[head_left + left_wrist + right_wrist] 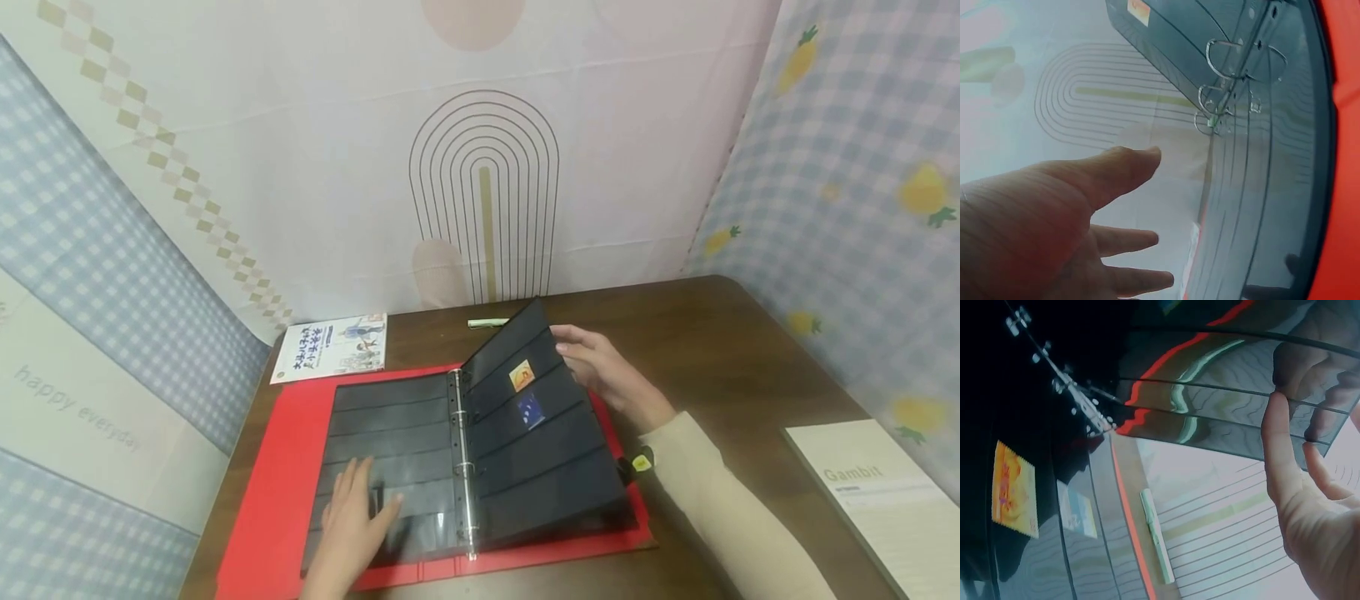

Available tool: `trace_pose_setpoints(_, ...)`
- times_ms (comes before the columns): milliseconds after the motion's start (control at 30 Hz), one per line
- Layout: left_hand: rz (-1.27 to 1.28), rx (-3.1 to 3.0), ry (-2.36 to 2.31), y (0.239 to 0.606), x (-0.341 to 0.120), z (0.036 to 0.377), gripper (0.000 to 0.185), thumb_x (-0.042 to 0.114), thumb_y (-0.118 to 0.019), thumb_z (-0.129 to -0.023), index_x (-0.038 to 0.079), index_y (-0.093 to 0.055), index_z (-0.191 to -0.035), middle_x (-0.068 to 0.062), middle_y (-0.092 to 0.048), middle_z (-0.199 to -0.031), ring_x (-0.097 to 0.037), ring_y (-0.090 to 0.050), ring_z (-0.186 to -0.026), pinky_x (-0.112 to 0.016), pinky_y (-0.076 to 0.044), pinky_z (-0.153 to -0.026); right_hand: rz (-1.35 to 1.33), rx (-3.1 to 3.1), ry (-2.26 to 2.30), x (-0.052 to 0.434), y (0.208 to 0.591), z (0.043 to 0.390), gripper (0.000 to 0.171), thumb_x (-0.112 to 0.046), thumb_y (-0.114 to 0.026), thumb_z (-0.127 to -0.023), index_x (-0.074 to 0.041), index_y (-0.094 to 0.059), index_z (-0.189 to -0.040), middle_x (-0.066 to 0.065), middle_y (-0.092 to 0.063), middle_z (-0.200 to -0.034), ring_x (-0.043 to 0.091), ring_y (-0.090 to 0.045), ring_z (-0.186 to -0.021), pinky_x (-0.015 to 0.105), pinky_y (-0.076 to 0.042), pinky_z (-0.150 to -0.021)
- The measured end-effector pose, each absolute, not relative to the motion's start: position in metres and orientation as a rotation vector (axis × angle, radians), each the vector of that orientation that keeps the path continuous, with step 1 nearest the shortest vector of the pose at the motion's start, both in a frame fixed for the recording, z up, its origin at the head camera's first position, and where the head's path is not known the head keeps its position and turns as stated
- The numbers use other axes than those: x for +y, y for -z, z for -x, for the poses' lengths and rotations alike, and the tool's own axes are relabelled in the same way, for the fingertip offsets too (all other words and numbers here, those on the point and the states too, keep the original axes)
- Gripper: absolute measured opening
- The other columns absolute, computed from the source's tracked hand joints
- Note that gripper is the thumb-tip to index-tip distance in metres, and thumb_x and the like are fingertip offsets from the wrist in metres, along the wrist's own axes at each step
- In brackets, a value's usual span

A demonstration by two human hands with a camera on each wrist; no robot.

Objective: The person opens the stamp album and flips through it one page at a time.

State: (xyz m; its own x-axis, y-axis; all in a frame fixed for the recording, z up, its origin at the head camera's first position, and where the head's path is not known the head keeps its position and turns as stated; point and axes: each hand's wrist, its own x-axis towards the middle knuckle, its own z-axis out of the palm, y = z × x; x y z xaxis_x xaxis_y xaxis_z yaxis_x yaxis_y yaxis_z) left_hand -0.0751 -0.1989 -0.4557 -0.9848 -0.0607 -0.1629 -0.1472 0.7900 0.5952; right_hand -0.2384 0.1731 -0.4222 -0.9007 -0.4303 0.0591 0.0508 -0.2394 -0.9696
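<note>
Patterned cloth hangs round three sides of a dark wooden surface (720, 350), so the work sits in a little fabric booth. Near the front edge, left of the middle, lies one red binder (277, 492), opened flat so its black pocket pages can be leafed over the metal rings (463, 467).

The left hand (352, 521) rests palm-down on the left-hand page (390, 433), near the binder's front edge. Its fingers are straight and a little spread, clamped on nothing; to my eye they press the sheets flat so the book does not shift. In the left wrist view the same fingers (1122, 165) lie loose and apart.

The right hand (607, 371) is at the far outer edge of one lifted page (540, 425), which stands tilted up from the spine, neither flat nor fully upright. The page hides most of the fingers from the head camera. The right wrist view shows the fingers (1282, 450) fairly straight against the glossy sheet, propping it from behind rather than pinching it, as far as I can tell.

Two stamps sit in that lifted page's pockets: one orange stamp (522, 375) and, one row below it, one blue stamp (531, 412).

Counting the rest: one green pen (487, 323) beyond the binder, near the far edge; one white booklet (332, 347) by the far left corner; one pale booklet (877, 500) at the right edge, well apart from the binder.
</note>
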Motion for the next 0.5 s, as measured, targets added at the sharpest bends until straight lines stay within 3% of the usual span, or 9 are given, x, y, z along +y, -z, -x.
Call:
trace_pose_setpoints(167, 0.125, 2.881, -1.025, 0.448, -0.192, 0.076, 0.077, 0.030, -0.065, -0.099, -0.006, -0.026, -0.155, -0.036, -0.017, -0.159, -0.058, -0.017, -0.143, -0.076, -0.022, -0.106, 0.544, 1.619, 2.224, 0.169, 0.418, 0.236, 0.038, -0.001, -0.046, -0.103, 0.006, -0.046, -0.141, 0.007, -0.068, -0.118, 0.019, -0.070, -0.098, 0.032, -0.058, -0.082)
trace_pose_setpoints(300, 0.101, 2.885, -1.085, 0.443, -0.186, 0.078, 0.077, 0.029, -0.065, -0.100, -0.004, -0.024, -0.156, -0.034, -0.017, -0.160, -0.055, -0.021, -0.144, -0.071, -0.027, -0.108, 0.566, 1.580, 2.226, 0.166, 0.415, 0.233, 0.044, 0.000, -0.045, -0.103, 0.009, -0.040, -0.146, 0.009, -0.067, -0.123, 0.020, -0.070, -0.100, 0.034, -0.059, -0.082)
trace_pose_setpoints(500, 0.066, 2.905, -1.209, 0.438, -0.177, 0.083, 0.073, 0.028, -0.063, -0.101, 0.000, -0.025, -0.157, -0.029, -0.024, -0.160, -0.049, -0.027, -0.144, -0.068, -0.028, -0.110, 0.548, 1.687, 2.164, 0.157, 0.408, 0.230, 0.056, 0.000, -0.050, -0.101, 0.010, -0.031, -0.152, 0.018, -0.049, -0.142, 0.022, -0.069, -0.099, 0.036, -0.060, -0.080)
